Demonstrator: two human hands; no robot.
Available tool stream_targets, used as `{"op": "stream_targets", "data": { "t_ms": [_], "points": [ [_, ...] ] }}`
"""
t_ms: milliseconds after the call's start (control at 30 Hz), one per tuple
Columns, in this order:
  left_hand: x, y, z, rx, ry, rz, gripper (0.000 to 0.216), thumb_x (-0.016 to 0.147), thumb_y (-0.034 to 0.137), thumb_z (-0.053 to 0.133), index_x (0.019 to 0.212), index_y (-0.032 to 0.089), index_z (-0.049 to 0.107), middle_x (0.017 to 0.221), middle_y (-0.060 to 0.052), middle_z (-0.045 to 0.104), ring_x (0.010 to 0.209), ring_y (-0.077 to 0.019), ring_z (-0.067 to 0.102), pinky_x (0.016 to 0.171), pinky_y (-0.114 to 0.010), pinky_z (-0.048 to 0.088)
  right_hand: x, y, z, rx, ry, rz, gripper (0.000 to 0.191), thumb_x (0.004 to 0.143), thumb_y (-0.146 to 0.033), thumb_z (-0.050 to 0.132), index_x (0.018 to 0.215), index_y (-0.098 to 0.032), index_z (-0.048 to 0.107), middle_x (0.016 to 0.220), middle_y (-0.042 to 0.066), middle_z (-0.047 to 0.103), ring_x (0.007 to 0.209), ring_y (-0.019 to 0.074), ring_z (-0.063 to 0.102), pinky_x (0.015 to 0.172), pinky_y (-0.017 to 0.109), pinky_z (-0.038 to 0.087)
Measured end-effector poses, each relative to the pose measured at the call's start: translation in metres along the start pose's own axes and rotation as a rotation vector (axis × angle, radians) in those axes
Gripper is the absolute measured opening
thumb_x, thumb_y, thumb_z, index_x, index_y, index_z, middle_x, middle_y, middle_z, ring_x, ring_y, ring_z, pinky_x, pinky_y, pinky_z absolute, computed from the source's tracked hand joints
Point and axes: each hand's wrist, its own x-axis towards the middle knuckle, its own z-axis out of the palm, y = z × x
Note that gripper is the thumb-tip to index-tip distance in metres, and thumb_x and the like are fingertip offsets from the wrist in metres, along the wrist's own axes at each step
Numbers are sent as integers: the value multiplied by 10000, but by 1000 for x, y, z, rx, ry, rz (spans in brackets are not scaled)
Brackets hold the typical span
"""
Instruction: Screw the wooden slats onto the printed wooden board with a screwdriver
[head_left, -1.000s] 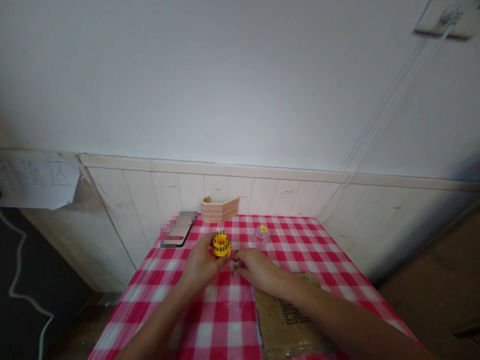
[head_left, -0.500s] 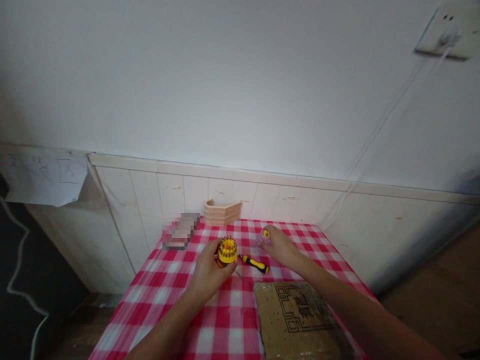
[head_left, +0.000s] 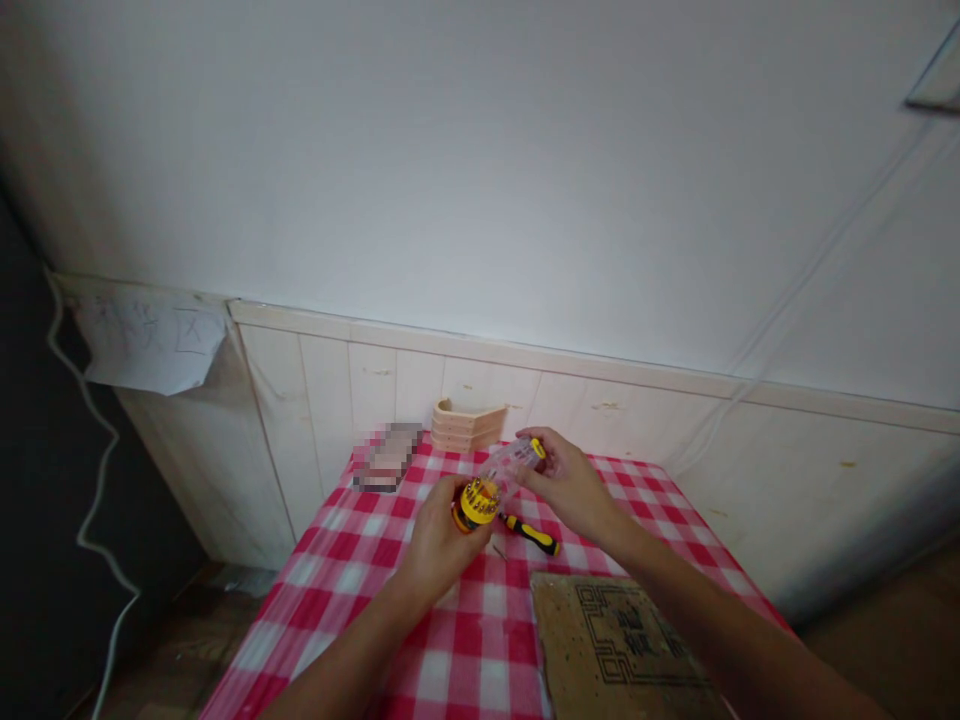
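Observation:
My left hand (head_left: 439,535) is closed round a yellow round bit holder (head_left: 478,500), lifted a little above the red-and-white checked tablecloth (head_left: 360,560). My right hand (head_left: 574,485) grips a clear plastic cap with a yellow end (head_left: 516,463), tilted, its open end at the holder's top. Just below both hands, a small yellow-and-black screwdriver (head_left: 531,535) lies on the cloth.
A brown patterned cardboard box (head_left: 622,640) sits at the near right of the table. A blurred-out flat object (head_left: 386,465) and a stack of curved wooden pieces (head_left: 466,427) rest at the back by the panelled wall. A white cable (head_left: 97,500) hangs at the left.
My right hand left the screwdriver on the cloth, picked up the clear cap from the back of the table and brought it to the holder. The left hand raised and tilted the holder.

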Motion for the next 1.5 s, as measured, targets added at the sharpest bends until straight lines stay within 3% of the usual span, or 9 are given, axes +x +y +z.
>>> {"op": "stream_targets", "data": {
  "t_ms": [167, 400, 667, 900, 1000, 1100, 1200, 1300, 1500],
  "points": [
    [0, 1, 0, 42, 19, 62, 414, 710, 152, 698, 1105, 192, 582, 1031, -53, 654, 914, -215, 639, 793, -340, 514, -3, 2, 7, -58, -37, 6, 372, 790, -294, 695, 1144, -204, 623, 908, 30, 698, 782, 194, 651, 702, 316, 530],
    [1, 10, -6, 12, 2, 101, 416, 670, 137, 715, 1074, 206, 644, 1019, -49, 666, 930, -225, 642, 814, -336, 522, -1, 1, -3, 17, -117, 52, 285, 755, -287, 718, 1011, -193, 633, 844, 10, 685, 749, 179, 634, 660, 292, 523],
    [5, 14, -8, -369, -69, -184, 481, 627, 218, 789, 1083, 167, 648, 996, -70, 724, 880, -229, 672, 812, -351, 535, -6, 0, -9, 122, -132, 138, 252, 766, -361, 713, 890, -206, 558, 731, -19, 650, 596, 153, 608, 538, 273, 499],
    [5, 20, -13, -622, -112, -229, 526, 608, 409, 875, 1018, 160, 659, 939, -57, 708, 830, -193, 647, 760, -306, 531, -11, -4, -8, 122, -175, 145, 196, 833, -351, 661, 922, -218, 548, 743, -20, 667, 573, 143, 631, 512, 253, 502],
    [-1, 22, -6, -741, -129, -294, 521, 697, 567, 795, 994, 181, 609, 911, -43, 695, 751, -174, 648, 660, -291, 543, -14, -8, -2, 112, -171, 226, 206, 873, -381, 617, 846, -243, 467, 681, -37, 646, 536, 150, 629, 460, 239, 474],
    [-6, 23, 3, -784, -110, -372, 509, 824, 692, 586, 910, 191, 563, 708, 3, 642, 536, -139, 583, 473, -250, 478, -20, -12, 7, 41, -123, 224, 241, 891, -406, 597, 799, -251, 437, 609, -51, 593, 499, 143, 586, 430, 224, 419],
    [-7, 24, 9, -686, 16, -448, 472, 881, 663, 466, 819, 201, 540, 527, 55, 522, 382, -107, 452, 356, -206, 339, -25, -11, 22, -19, -4, 123, 193, 905, -406, 586, 831, -247, 507, 630, -37, 601, 517, 141, 574, 430, 220, 386],
    [-6, 25, 9, -615, 127, -544, 405, 873, 605, 445, 777, 217, 512, 492, 71, 477, 350, -97, 400, 329, -185, 248, -28, -8, 37, 63, 44, 102, 211, 939, -451, 536, 885, -251, 574, 608, -35, 607, 476, 140, 566, 412, 225, 391],
    [-7, 26, 8, -531, 114, -548, 372, 865, 569, 410, 737, 228, 488, 533, 59, 470, 366, -101, 385, 334, -195, 202, -23, -6, 45, 195, 10, 193, 319, 821, -539, 667, 804, -227, 603, 546, -43, 601, 381, 136, 537, 358, 234, 403]
  ]
}}
